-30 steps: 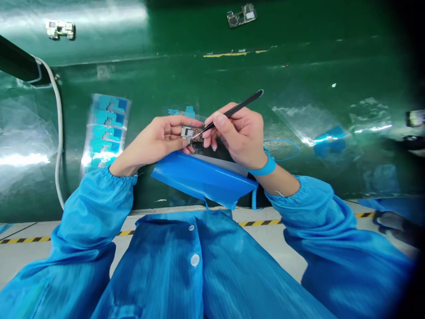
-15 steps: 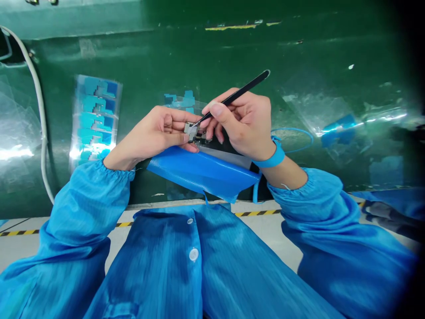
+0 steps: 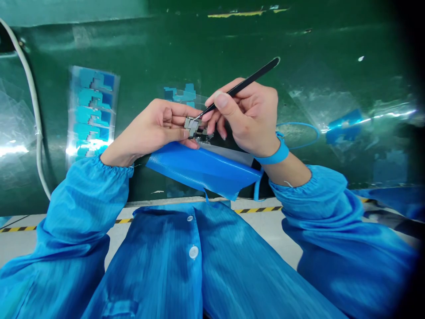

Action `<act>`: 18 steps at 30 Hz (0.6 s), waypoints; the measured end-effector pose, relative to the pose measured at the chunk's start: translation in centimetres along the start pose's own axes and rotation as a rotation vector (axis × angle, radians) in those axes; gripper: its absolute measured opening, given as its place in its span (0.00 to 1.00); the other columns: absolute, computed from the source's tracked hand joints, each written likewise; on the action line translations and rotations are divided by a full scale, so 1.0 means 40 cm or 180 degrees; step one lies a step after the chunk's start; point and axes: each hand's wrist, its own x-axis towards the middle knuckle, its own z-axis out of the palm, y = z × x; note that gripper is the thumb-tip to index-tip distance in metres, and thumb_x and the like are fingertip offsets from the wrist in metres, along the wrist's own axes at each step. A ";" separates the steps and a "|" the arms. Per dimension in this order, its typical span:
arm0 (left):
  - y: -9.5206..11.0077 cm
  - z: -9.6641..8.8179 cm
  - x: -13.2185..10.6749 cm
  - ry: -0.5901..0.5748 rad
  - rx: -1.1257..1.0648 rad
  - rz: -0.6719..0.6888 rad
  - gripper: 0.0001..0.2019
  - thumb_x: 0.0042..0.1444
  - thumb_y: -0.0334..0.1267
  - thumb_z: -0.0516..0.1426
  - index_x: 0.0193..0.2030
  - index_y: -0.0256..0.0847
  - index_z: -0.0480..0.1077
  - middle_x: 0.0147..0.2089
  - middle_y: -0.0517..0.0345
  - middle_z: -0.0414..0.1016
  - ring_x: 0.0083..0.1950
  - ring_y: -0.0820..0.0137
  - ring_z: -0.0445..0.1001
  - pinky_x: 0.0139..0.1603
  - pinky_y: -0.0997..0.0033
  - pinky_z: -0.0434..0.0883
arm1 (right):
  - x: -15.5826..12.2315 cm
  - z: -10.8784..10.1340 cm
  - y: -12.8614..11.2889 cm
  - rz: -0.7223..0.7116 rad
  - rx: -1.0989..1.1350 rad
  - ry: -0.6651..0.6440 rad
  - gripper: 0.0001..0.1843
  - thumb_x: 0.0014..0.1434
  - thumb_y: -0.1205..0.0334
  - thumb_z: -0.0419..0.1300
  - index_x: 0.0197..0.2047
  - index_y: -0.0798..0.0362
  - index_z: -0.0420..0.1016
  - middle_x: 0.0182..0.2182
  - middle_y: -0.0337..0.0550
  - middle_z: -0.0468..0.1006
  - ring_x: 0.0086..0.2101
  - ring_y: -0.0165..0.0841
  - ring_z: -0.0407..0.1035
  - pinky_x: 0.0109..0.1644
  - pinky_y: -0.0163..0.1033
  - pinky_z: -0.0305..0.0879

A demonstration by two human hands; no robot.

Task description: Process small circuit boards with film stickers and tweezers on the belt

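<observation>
Between the thumb and fingers of my left hand point(image 3: 162, 126) is a small circuit board point(image 3: 193, 126) with grey metal-looking patches. My right hand point(image 3: 247, 115) grips black tweezers point(image 3: 254, 79) like a pen. Their fine tip points down to the upper part of the board; whether it touches cannot be told. Some right fingertips sit close to the board's right end. Below both hands lies a blue textured sheet point(image 3: 202, 170). Behind them, a clear film with light-blue cut pieces point(image 3: 184, 94) is partly hidden by my hands.
A clear strip bearing several blue die-cut pieces point(image 3: 94, 110) lies at left on the green table point(image 3: 159, 48). A pale cable point(image 3: 33, 97) runs past it. Clear film with a blue patch point(image 3: 345, 126) lies at right. A blue cord point(image 3: 305, 126) trails from my wristband point(image 3: 277, 153).
The view has shifted slightly. The tweezers' rear end and my right hand sit a little higher and further right. My left hand keeps its hold on the board.
</observation>
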 end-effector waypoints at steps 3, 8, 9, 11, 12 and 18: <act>-0.006 -0.001 0.001 -0.0062 -0.0110 0.0124 0.19 0.65 0.23 0.65 0.62 0.32 0.82 0.47 0.49 0.89 0.48 0.54 0.91 0.61 0.49 0.87 | 0.001 -0.002 0.011 0.0006 0.0052 0.0019 0.23 0.65 0.35 0.74 0.40 0.47 0.83 0.30 0.39 0.86 0.23 0.29 0.77 0.17 0.35 0.64; -0.011 0.000 0.002 -0.0098 -0.0297 0.0240 0.17 0.63 0.24 0.66 0.59 0.31 0.82 0.48 0.49 0.90 0.47 0.56 0.91 0.60 0.52 0.88 | 0.005 -0.008 0.030 0.0107 0.0009 0.0090 0.22 0.64 0.32 0.74 0.40 0.42 0.83 0.30 0.39 0.86 0.22 0.32 0.75 0.16 0.39 0.63; -0.010 0.000 0.002 -0.0085 -0.0305 0.0233 0.17 0.63 0.24 0.66 0.58 0.31 0.82 0.48 0.49 0.90 0.47 0.56 0.91 0.60 0.52 0.88 | 0.006 -0.009 0.031 0.0065 0.0035 0.0085 0.21 0.64 0.33 0.74 0.39 0.42 0.83 0.30 0.39 0.86 0.21 0.32 0.75 0.16 0.39 0.63; -0.008 0.002 0.002 -0.0067 -0.0305 0.0220 0.16 0.62 0.25 0.67 0.57 0.31 0.82 0.47 0.49 0.90 0.48 0.55 0.91 0.60 0.52 0.88 | 0.008 -0.009 0.031 -0.0011 0.0070 0.0040 0.22 0.64 0.33 0.74 0.39 0.43 0.83 0.29 0.38 0.86 0.21 0.32 0.76 0.15 0.38 0.62; -0.007 0.002 0.002 -0.0070 -0.0304 0.0220 0.16 0.62 0.25 0.68 0.56 0.31 0.82 0.46 0.49 0.90 0.48 0.55 0.91 0.59 0.52 0.88 | 0.008 -0.008 0.030 -0.0029 0.0071 0.0021 0.23 0.64 0.32 0.74 0.38 0.43 0.83 0.29 0.38 0.85 0.20 0.31 0.76 0.14 0.37 0.62; -0.007 0.001 0.003 -0.0095 -0.0245 0.0219 0.16 0.63 0.25 0.66 0.57 0.31 0.81 0.44 0.50 0.90 0.47 0.57 0.91 0.59 0.55 0.88 | 0.010 -0.002 0.028 0.0044 -0.0018 0.0098 0.25 0.62 0.29 0.74 0.37 0.42 0.83 0.28 0.38 0.85 0.19 0.32 0.75 0.13 0.39 0.59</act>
